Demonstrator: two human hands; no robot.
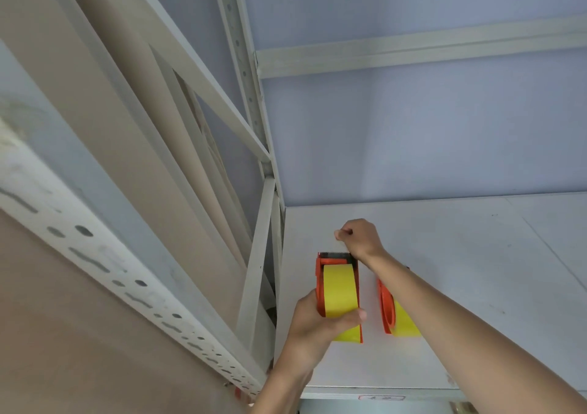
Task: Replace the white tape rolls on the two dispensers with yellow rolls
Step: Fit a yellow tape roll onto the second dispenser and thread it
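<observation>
Head view, step: both orange dispensers already carry yellow rolls, so the swap looks near its end; this seems the threading of the tape end on the left-hand dispenser [338, 290]
Left hand [320, 321]: fingers wrapped round the dispenser's rear, thumb pressed across the yellow roll [339, 290]
Right hand [360, 239]: just beyond the serrated cutter [334, 254], fingers curled together as if pinching a tape end; the tape itself is too thin to see
Second dispenser [388, 310]: stands on the shelf [476, 286] just beside, partly hidden by the right forearm
Next move: likely laying the tape over the cutter while holding the frame steady
</observation>
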